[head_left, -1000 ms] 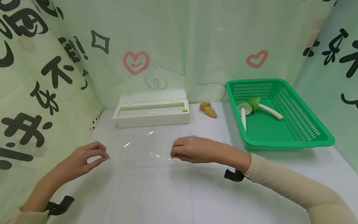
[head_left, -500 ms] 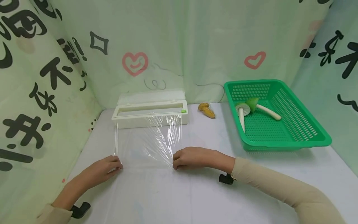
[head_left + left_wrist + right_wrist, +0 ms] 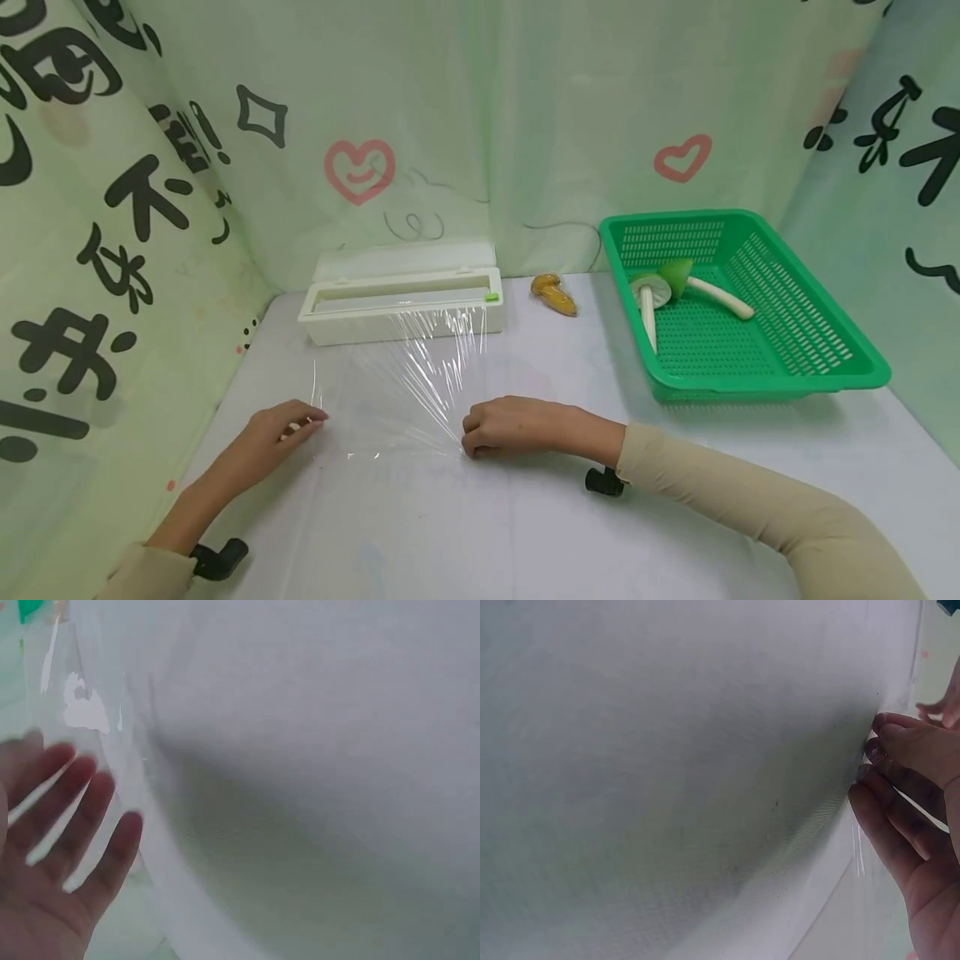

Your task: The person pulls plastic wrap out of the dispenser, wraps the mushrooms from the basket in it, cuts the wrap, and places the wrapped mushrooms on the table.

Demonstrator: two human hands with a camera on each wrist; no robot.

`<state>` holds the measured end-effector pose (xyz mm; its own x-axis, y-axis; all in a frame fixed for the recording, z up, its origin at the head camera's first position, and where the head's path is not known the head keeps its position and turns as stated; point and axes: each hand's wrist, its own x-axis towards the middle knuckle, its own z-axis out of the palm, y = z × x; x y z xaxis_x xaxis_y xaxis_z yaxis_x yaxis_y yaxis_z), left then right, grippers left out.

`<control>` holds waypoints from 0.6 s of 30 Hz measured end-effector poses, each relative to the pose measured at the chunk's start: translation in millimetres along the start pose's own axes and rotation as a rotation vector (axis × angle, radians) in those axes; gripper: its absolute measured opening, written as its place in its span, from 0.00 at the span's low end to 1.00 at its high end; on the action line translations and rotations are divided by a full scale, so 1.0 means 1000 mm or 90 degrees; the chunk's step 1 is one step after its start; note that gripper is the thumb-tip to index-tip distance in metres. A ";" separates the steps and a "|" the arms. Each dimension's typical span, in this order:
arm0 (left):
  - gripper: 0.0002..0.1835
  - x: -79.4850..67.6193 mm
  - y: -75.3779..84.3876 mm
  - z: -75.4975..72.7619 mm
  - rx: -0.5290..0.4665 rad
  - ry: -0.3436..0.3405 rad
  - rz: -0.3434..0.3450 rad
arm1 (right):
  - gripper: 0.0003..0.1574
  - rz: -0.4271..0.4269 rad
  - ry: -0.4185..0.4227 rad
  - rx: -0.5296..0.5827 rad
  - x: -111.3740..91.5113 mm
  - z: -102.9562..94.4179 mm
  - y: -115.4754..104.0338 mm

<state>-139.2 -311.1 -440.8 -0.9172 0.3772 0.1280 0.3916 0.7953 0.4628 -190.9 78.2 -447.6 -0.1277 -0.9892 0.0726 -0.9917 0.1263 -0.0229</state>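
Note:
A sheet of clear plastic wrap (image 3: 420, 383) runs from the white wrap dispenser (image 3: 405, 325) towards me over the table. My right hand (image 3: 510, 427) pinches its near right corner, and bright creases fan out from that grip. In the right wrist view the thumb and fingertips (image 3: 889, 729) come together at the wrap. By the wrap's left edge is my left hand (image 3: 273, 433), just above the table. Its fingers (image 3: 90, 802) look relaxed and spread in the left wrist view, with the wrap close beyond them. Whether they touch the film is hard to tell.
The dispenser's lid (image 3: 405, 257) stands raised behind it, with a green slider (image 3: 491, 297) on its bar. To its right lies a brown mushroom (image 3: 553, 295). A green basket (image 3: 757, 385) holds green-capped mushrooms (image 3: 677, 275). Printed curtains (image 3: 420, 108) enclose the back and sides.
Both hands have moved nearer me, and the wrap now stretches from the dispenser to my right hand. Over the last half second my left hand has lifted slightly away, its fingers loosening.

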 end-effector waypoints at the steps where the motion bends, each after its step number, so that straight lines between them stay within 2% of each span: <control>1: 0.10 0.001 -0.001 0.000 -0.002 0.045 -0.001 | 0.10 0.000 0.001 0.001 0.000 0.000 0.000; 4: 0.20 0.004 -0.003 0.000 0.011 0.146 0.002 | 0.11 0.004 0.001 0.006 0.000 0.000 -0.001; 6: 0.26 0.005 -0.005 0.002 0.020 0.168 0.013 | 0.10 0.005 -0.001 0.006 0.001 0.000 -0.001; 8: 0.31 0.006 -0.007 0.007 0.038 0.156 0.030 | 0.10 0.005 -0.005 0.007 0.001 0.000 -0.001; 12: 0.34 0.008 -0.011 0.017 0.095 0.104 0.059 | 0.09 0.006 -0.010 0.006 0.002 -0.002 -0.001; 18: 0.34 0.008 -0.014 0.026 0.157 0.010 0.030 | 0.08 0.004 -0.014 0.020 0.001 -0.003 0.000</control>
<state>-150.5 -307.1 -468.8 -0.8975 0.4113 0.1591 0.4387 0.8692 0.2280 -191.0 77.1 -444.0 -0.1339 -0.9897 0.0501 -0.9898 0.1312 -0.0548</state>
